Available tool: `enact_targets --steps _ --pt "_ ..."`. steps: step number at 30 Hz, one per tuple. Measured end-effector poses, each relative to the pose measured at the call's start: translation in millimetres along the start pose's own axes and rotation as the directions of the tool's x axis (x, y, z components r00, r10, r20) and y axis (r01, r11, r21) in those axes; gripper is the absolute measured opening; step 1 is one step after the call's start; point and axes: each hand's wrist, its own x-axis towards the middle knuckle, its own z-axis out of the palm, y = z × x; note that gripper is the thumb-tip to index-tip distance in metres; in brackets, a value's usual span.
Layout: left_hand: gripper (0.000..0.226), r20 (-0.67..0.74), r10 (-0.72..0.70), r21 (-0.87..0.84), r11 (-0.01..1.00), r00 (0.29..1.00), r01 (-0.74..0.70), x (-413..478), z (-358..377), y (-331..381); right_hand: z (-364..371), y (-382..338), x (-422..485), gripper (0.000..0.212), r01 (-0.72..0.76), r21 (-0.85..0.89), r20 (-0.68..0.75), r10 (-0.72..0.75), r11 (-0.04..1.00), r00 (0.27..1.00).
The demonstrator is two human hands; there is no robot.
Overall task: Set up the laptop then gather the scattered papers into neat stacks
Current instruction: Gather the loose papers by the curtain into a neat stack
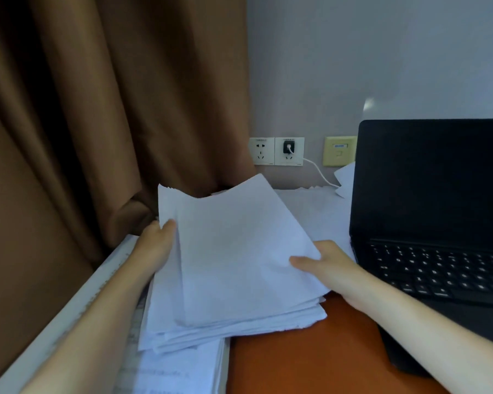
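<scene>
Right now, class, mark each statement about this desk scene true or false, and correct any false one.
1. The left hand and the right hand both hold the stack of white paper sheets. True.
2. The black laptop is closed. False: its lid stands open, screen dark.
3. A thin white cable runs from the black plug in the white wall socket. True.
4. The draped fabric curtain is blue. False: it is brown.

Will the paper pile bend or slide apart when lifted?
Likely floppy: the paper pile dips along its far edge. Sheets may slip, since near edges lie fanned. The left hand and right hand gripping opposite sides should steady it.
</scene>
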Motion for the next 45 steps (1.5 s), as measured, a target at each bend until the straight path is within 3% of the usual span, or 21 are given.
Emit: enact_targets --steps 3,5,9,11,13,17,19,22,26,28,32,36,39,41,43,45 --pt "0.045 -0.030 -0.037 -0.070 0.997 0.999 0.035 0.0 4.9 2.0 15.3 0.5 0.9 0.013 0.066 -0.101 0.034 -0.063 0.993 0.997" --pt "0.037 0.003 0.022 -0.043 0.999 1.000 -0.021 -5.1 5.7 1.4 23.2 2.4 0.4 0.010 0.113 -0.235 0.091 -0.094 0.965 0.991" --pt "0.033 0.038 0.123 0.064 0.990 0.992 -0.125 -12.9 3.8 1.8 13.8 -3.6 3.7 0.030 0.250 -0.624 0.137 -0.212 0.741 0.968" --pt "0.034 -0.002 0.133 0.018 0.991 0.991 -0.132 -14.2 -2.2 7.2 -3.7 -10.6 5.9 0.034 0.272 -0.635 0.138 -0.241 0.723 0.961" --pt "0.033 -0.048 0.141 -0.031 0.989 0.989 -0.142 -13.1 -11.5 10.0 -25.9 -14.9 6.6 0.045 0.269 -0.632 0.202 -0.180 0.727 0.963" --pt "0.031 -0.102 0.115 -0.083 0.989 0.988 -0.124 -11.7 -22.4 10.9 -54.1 -17.0 5.3 0.078 0.248 -0.788 0.286 -0.023 0.563 0.958" --pt "0.031 -0.093 0.102 -0.104 0.988 0.990 -0.112 -10.3 -23.9 12.5 -52.7 -16.1 3.9 0.083 0.235 -0.836 0.298 0.051 0.495 0.953" --pt "0.031 -0.072 0.079 -0.127 0.988 0.994 -0.088 -7.4 -26.1 13.2 -43.5 -17.3 4.1 0.068 0.254 -0.914 0.275 0.022 0.317 0.961" --pt "0.032 -0.070 0.043 -0.129 0.990 0.997 -0.052 -6.4 -27.0 12.7 -27.6 -17.7 6.4 0.033 0.386 -0.922 0.372 -0.214 0.025 0.903" --pt "0.032 -0.091 0.029 -0.135 0.990 0.995 -0.042 -5.3 -26.8 13.2 -24.9 -10.8 10.7 0.024 0.358 -0.933 0.349 -0.304 -0.029 0.886" --pt "0.034 -0.130 -0.005 -0.152 0.988 0.991 -0.015 -2.8 -27.8 13.3 -28.8 4.8 31.8 0.019 0.130 -0.991 0.104 -0.415 0.037 0.904" --pt "0.035 -0.144 -0.027 -0.179 0.984 0.989 0.001 -0.9 -28.2 12.8 -38.4 16.7 58.7 0.031 0.007 -0.924 -0.196 -0.489 0.383 0.850" --pt "0.034 -0.167 -0.029 -0.189 0.982 0.985 -0.003 -1.6 -29.9 12.7 -50.0 18.6 65.3 0.043 0.113 -0.768 -0.336 -0.546 0.631 0.767" --pt "0.033 -0.173 -0.021 -0.175 0.984 0.985 -0.010 -3.1 -29.4 12.5 -53.8 15.3 61.2 0.046 0.245 -0.715 -0.347 -0.637 0.655 0.689" --pt "0.033 -0.149 -0.011 -0.140 0.990 0.989 -0.010 -5.2 -26.7 11.2 -51.1 11.0 56.1 0.046 0.369 -0.696 -0.300 -0.716 0.616 0.630" --pt "0.031 -0.108 -0.002 -0.104 0.995 0.994 -0.010 -6.1 -23.1 8.8 -41.7 9.2 51.5 0.028 0.470 -0.703 -0.206 -0.786 0.533 0.583"
